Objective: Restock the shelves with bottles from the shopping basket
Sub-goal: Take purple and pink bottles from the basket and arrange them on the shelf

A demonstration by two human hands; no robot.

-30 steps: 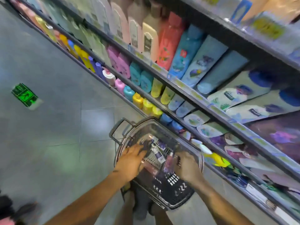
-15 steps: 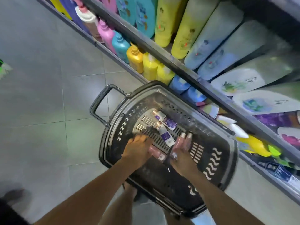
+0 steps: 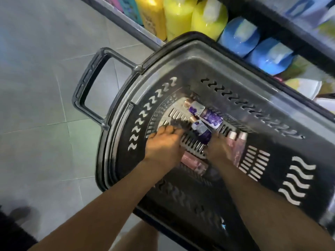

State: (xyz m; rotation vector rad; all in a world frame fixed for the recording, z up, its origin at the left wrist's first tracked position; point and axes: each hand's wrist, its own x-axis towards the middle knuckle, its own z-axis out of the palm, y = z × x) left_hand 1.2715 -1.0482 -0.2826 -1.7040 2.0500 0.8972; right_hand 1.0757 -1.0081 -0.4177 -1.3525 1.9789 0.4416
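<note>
The right hand point(image 3: 219, 147) is reaching down to the floor of the shopping basket point(image 3: 235, 69) and gripping two pink bottles point(image 3: 236, 147), which are lying side by side with their caps pointing toward the basket's far wall. The left hand point(image 3: 163, 144) is resting on the slotted bottom of the basket with its fingers bent. Whether it is holding anything cannot be told, since the fingertips are blurred. A single pink bottle point(image 3: 192, 163) is lying in the basket just beside that wrist, between the two forearms. Two purple bottles point(image 3: 206, 115) are lying on the basket floor just beyond both hands, touching each other, the nearer one passing between the hands. The basket's handle point(image 3: 85, 84) is sticking out from its left end over the grey tiled floor point(image 3: 45, 87). Along the basket's far side, the bottom shelf point(image 3: 126, 28) is carrying yellow bottles point(image 3: 181, 17) and blue bottles point(image 3: 239, 37), the blue ones standing just behind the rim.
</note>
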